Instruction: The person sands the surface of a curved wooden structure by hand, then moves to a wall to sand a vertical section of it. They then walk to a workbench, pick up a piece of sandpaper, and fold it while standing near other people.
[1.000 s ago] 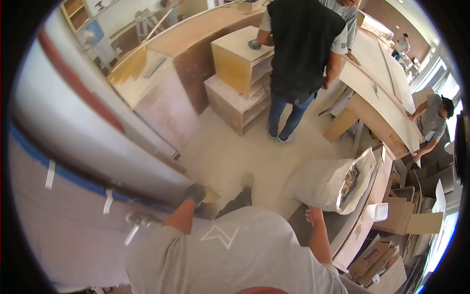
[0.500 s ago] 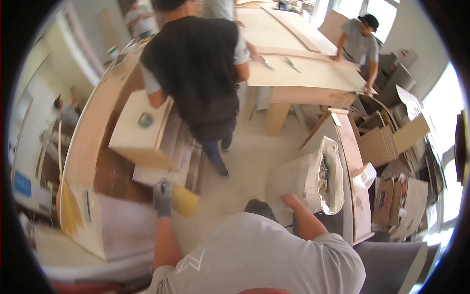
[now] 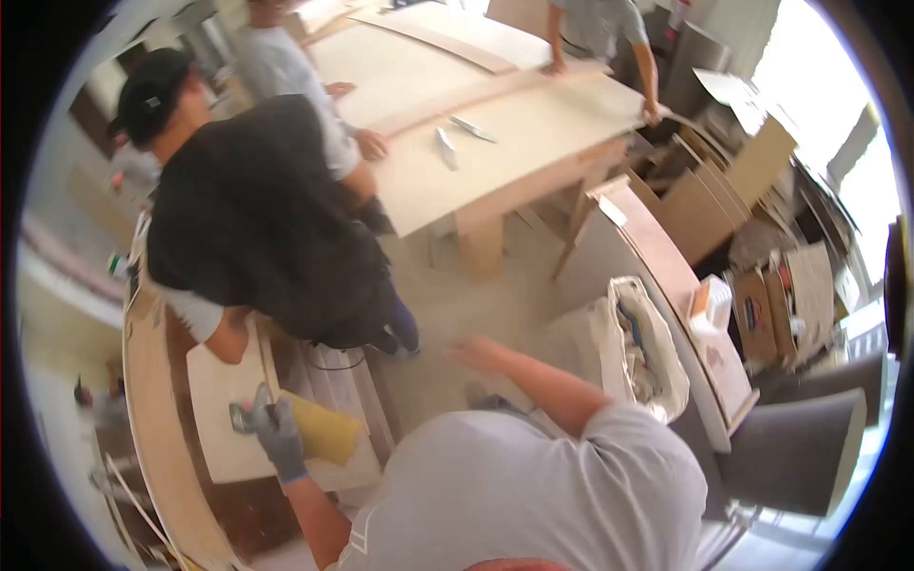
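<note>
My left hand (image 3: pixel 275 436), in a grey glove, is closed on a yellow sheet (image 3: pixel 326 434) that looks like sandpaper and sticks out to its right. The gloved fingers are right at a small dark, round object (image 3: pixel 242 417) on a pale wooden panel (image 3: pixel 221 447). My bare right hand (image 3: pixel 483 355) is blurred by motion over the floor, left of a white sack (image 3: pixel 619 381) with scraps inside. No object shows in it.
A person in a dark vest (image 3: pixel 257 219) leans over the left bench, close ahead. Two knife-like tools (image 3: pixel 446 148) lie on the large worktable (image 3: pixel 533 128), where other people stand. A long panel-topped unit (image 3: pixel 671 285) and stacked offcuts (image 3: pixel 714 200) are at the right.
My view has turned and shifted. My left hand has moved with the yellow sheet to the round object on the panel. My right hand has swung left, away from the sack.
</note>
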`<act>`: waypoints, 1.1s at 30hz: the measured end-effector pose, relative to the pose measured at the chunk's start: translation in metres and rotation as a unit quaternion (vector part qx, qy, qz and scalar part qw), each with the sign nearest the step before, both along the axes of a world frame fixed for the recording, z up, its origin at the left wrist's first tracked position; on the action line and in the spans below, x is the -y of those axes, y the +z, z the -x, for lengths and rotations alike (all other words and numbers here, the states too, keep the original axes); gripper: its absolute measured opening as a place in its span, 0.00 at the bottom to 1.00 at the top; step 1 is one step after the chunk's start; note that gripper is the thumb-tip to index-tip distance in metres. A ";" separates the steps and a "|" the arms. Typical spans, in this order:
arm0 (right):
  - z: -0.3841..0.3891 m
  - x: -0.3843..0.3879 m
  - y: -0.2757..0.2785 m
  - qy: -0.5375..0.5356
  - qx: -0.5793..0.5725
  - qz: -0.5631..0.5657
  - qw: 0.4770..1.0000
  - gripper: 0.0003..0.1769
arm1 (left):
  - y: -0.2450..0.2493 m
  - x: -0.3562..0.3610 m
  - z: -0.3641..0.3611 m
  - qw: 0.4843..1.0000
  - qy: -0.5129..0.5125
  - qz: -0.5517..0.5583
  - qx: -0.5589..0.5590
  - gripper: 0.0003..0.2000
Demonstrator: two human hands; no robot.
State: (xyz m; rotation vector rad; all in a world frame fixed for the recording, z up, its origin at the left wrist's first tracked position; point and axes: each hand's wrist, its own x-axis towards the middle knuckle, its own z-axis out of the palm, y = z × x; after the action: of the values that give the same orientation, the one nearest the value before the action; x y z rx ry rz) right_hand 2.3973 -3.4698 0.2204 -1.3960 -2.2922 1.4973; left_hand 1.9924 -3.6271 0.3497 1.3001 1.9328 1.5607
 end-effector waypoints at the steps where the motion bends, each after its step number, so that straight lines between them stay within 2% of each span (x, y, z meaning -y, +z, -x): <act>1: 0.017 -0.015 -0.009 -0.008 -0.034 -0.060 0.998 0.27 | 0.011 -0.014 0.000 0.999 -0.002 0.027 -0.023 0.27; 2: 0.031 -0.026 -0.018 -0.011 -0.066 -0.123 0.990 0.31 | 0.028 -0.020 0.004 0.998 0.000 0.051 -0.045 0.27; 4: 0.048 -0.045 0.052 -0.048 -0.097 -0.111 0.988 0.28 | 0.046 -0.046 0.018 0.995 0.000 0.060 -0.076 0.27; 7: 0.076 -0.078 0.095 -0.051 -0.123 -0.064 0.989 0.26 | 0.063 -0.078 0.050 0.994 0.005 0.047 -0.102 0.26; 10: 0.103 -0.099 0.101 -0.087 -0.147 -0.067 0.983 0.25 | 0.101 -0.116 0.070 0.991 0.013 0.057 -0.118 0.26; 13: 0.131 -0.119 0.076 -0.130 -0.151 -0.041 0.979 0.25 | 0.098 -0.154 0.140 0.981 -0.029 0.003 -0.194 0.25; 15: 0.145 -0.118 0.097 -0.160 -0.102 0.008 0.982 0.25 | 0.132 -0.170 0.146 0.980 -0.049 0.097 -0.168 0.23; 17: 0.163 -0.130 0.094 -0.182 -0.096 0.028 0.978 0.23 | 0.132 -0.200 0.174 0.962 -0.093 0.033 -0.253 0.21; 19: 0.178 -0.145 0.086 -0.186 -0.100 -0.070 0.975 0.23 | 0.136 -0.233 0.190 0.961 -0.114 0.035 -0.251 0.19; 20: 0.188 -0.154 0.089 -0.196 -0.095 -0.068 0.974 0.23 | 0.137 -0.251 0.199 0.954 -0.134 0.043 -0.265 0.19; 25: 0.211 -0.195 0.115 -0.219 -0.079 -0.110 0.966 0.21 | 0.121 -0.336 0.237 0.918 -0.180 0.145 -0.321 0.19; 28: 0.214 -0.226 0.116 -0.237 -0.080 -0.115 0.961 0.19 | 0.093 -0.383 0.260 0.910 -0.158 0.228 -0.309 0.22; 33: 0.213 -0.293 0.102 -0.272 -0.061 -0.144 0.950 0.17 | 0.042 -0.447 0.309 0.837 -0.172 0.419 -0.305 0.23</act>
State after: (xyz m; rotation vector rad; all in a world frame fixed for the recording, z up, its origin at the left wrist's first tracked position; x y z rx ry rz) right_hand 2.1843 -3.1766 0.3223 -1.6091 -1.7535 1.0047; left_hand 1.6835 -3.1799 0.3921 1.6517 2.1352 0.0168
